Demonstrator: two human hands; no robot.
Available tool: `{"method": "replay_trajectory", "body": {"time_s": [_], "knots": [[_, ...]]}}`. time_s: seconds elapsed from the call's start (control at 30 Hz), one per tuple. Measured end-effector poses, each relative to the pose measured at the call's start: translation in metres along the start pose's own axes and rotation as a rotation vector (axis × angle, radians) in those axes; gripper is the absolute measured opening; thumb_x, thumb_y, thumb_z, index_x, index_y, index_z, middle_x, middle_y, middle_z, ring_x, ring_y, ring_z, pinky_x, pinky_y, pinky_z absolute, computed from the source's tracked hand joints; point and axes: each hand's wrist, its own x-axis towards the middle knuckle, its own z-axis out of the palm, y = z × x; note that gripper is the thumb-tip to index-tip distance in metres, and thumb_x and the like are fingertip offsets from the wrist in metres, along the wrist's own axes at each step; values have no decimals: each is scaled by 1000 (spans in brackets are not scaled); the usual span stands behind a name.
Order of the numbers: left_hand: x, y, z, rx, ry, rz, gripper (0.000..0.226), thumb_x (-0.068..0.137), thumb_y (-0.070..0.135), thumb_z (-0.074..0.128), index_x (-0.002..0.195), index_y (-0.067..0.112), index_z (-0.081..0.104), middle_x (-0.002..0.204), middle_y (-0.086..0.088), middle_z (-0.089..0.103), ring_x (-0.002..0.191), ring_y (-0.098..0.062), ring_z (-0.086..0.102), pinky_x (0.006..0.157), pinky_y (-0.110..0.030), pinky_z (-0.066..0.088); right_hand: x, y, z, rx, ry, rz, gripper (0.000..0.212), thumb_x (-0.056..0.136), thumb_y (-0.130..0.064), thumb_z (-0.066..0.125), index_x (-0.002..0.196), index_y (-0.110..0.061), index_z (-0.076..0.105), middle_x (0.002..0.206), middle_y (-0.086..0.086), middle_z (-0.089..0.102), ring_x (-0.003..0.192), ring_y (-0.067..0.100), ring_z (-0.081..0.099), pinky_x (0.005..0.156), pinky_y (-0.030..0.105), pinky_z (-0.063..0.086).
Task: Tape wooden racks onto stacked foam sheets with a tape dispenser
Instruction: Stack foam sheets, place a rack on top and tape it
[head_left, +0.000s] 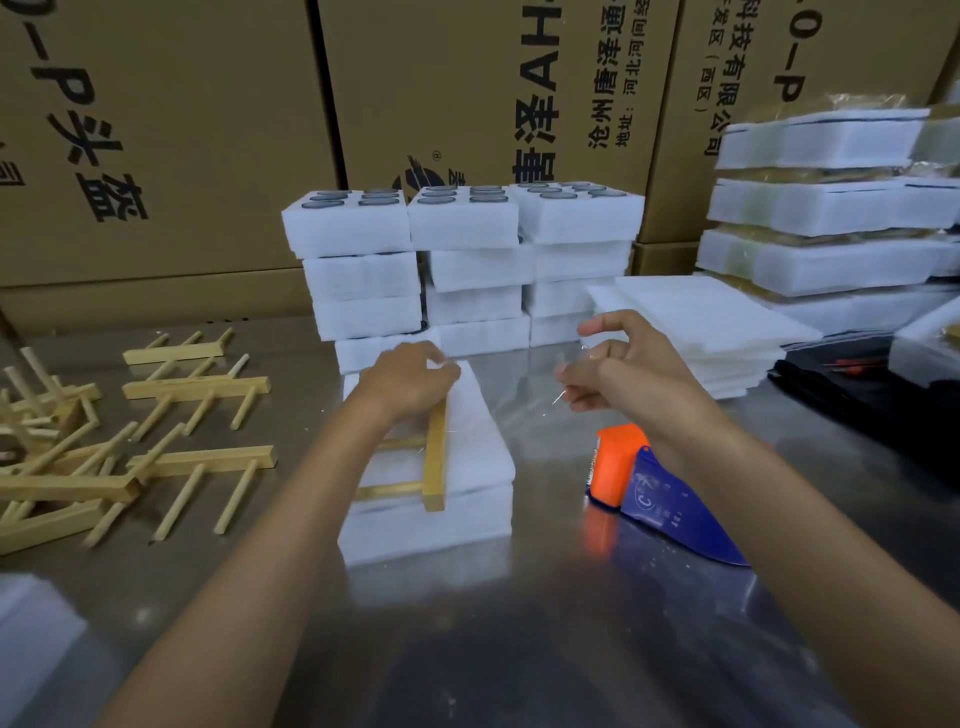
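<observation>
A stack of white foam sheets (470, 457) lies on the metal table in front of me, with a wooden rack (435, 457) lying flat on top. My left hand (410, 382) presses down on the far end of the rack and foam. My right hand (618, 364) hovers to the right of the stack, fingers curled, pinching a strip of clear tape that stretches toward the foam. The orange and blue tape dispenser (644, 488) rests on the table under my right forearm.
Loose wooden racks (197, 387) are scattered at the left. Stacked foam blocks (462, 260) stand behind the work. Flat foam sheets (696, 322) and wrapped bundles (826, 208) sit at the right. Cardboard boxes (156, 130) form the back wall.
</observation>
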Motion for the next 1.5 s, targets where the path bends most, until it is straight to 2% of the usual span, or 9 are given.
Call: {"method": "replay_trajectory", "body": {"time_s": [0.13, 0.43, 0.67, 0.87, 0.93, 1.0, 1.03, 1.3, 1.5], "knots": [[1, -19, 6, -55, 64, 53, 32, 91, 47, 61, 78, 18, 60, 101, 1, 64, 94, -16, 58, 72, -29, 42, -2, -16, 4, -62, -34, -134, 39, 83, 1, 70, 115, -12, 51, 72, 10, 54, 56, 14, 67, 59, 27, 58], [0, -23, 1, -237, 375, 81, 21, 91, 24, 52, 82, 6, 57, 59, 0, 62, 58, -16, 52, 54, -26, 37, 0, -37, 15, -135, -78, -271, 41, 82, -1, 72, 113, -19, 51, 69, 5, 55, 54, 13, 67, 54, 25, 55], [16, -12, -9, -220, 175, -27, 62, 95, 56, 47, 48, 18, 32, 38, 9, 39, 48, -17, 42, 60, -28, 36, 12, -44, 7, -162, -64, -257, 40, 84, -2, 71, 115, -18, 51, 69, 5, 59, 53, 10, 63, 56, 22, 56], [22, -13, 3, 86, 139, -34, 54, 98, 52, 42, 61, 12, 41, 74, -8, 56, 84, -33, 58, 82, -37, 45, 20, -32, 6, -252, -92, -190, 41, 84, -4, 71, 117, -18, 51, 71, 9, 63, 57, 12, 63, 67, 32, 60], [25, -16, 8, 136, 180, 13, 41, 96, 53, 45, 89, 15, 58, 103, -8, 58, 115, -33, 52, 97, -44, 43, 24, -31, 4, -239, -99, -172, 42, 83, -3, 72, 117, -17, 51, 70, 9, 62, 57, 12, 63, 67, 31, 60], [29, -19, 10, 223, 135, 10, 50, 95, 56, 44, 135, 27, 47, 143, -6, 39, 141, -29, 24, 110, -52, 28, 26, -29, 2, -237, -113, -166, 42, 83, -2, 72, 117, -16, 51, 70, 8, 61, 56, 11, 63, 64, 28, 60], [33, -20, 11, 267, 82, -4, 55, 95, 59, 40, 142, 30, 42, 150, -4, 35, 145, -27, 17, 113, -54, 22, 28, -28, 1, -239, -115, -166, 42, 83, -2, 72, 117, -16, 52, 70, 8, 61, 56, 11, 63, 62, 27, 59], [40, -34, 9, 137, 24, 1, 40, 73, 68, 47, 102, 43, 56, 109, 9, 62, 115, -18, 43, 93, -39, 22, 38, -24, 3, -237, -136, -148, 42, 83, -2, 72, 118, -16, 51, 69, 8, 59, 56, 12, 62, 61, 26, 58], [37, -35, 11, 192, 64, 62, 32, 90, 62, 46, 112, 41, 57, 117, 7, 59, 125, -17, 36, 98, -44, 20, 37, 0, 6, -740, -115, -256, 44, 82, -6, 61, 115, -28, 43, 69, 3, 55, 64, 18, 55, 60, 32, 44]]}}
